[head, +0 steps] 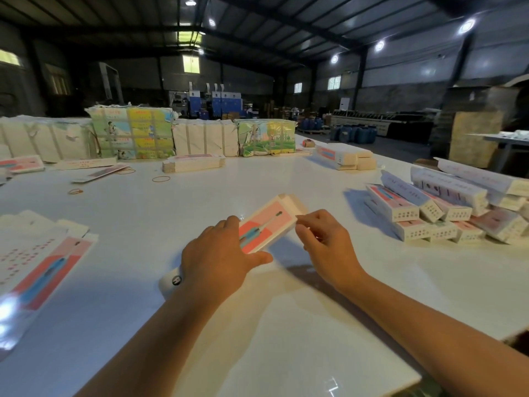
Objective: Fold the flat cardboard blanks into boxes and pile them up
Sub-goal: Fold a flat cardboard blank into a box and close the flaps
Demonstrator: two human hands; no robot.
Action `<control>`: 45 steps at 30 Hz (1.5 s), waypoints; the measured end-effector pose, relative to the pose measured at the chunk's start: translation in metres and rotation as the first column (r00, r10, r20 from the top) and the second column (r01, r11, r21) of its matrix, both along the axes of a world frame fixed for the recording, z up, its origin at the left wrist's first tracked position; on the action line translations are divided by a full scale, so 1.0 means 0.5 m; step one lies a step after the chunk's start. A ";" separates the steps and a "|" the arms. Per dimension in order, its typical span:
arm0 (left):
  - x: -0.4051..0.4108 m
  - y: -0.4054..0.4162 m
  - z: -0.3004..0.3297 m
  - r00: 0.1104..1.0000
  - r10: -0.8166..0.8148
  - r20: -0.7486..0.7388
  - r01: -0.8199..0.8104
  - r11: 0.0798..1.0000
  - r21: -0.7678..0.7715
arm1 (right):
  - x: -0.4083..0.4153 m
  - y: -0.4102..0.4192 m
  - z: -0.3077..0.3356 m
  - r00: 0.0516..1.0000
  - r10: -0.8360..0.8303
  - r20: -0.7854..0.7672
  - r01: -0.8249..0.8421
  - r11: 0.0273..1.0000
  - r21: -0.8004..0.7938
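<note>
Two hands on one pink box at mid-table

Head view: the left hand grasps the box near its lower end; the right hand pinches its right edge, above the white table; folded boxes are piled at right.

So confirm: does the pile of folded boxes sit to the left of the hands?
No, the folded boxes are piled on the right.

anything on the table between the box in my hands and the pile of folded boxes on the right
Nothing visible: only bare white table lies between the pink-and-white cardboard box and the pile of folded boxes.
</note>
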State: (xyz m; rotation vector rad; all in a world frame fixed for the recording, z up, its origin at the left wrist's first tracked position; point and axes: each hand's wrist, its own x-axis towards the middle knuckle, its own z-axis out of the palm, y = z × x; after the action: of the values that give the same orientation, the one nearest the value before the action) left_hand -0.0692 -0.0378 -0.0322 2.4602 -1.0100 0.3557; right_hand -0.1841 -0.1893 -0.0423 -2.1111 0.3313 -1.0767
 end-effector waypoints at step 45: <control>-0.040 -0.039 -0.013 0.992 -0.107 0.070 0.105 0.994 0.034 | 0.010 0.005 0.000 1.000 -0.008 -0.030 0.007 0.999 -0.052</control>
State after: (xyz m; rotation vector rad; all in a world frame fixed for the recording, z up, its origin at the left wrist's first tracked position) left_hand -0.0894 -0.0573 -0.0388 2.4234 -1.1790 0.3995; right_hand -0.1792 -0.1866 -0.0421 -2.1757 0.3295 -1.0689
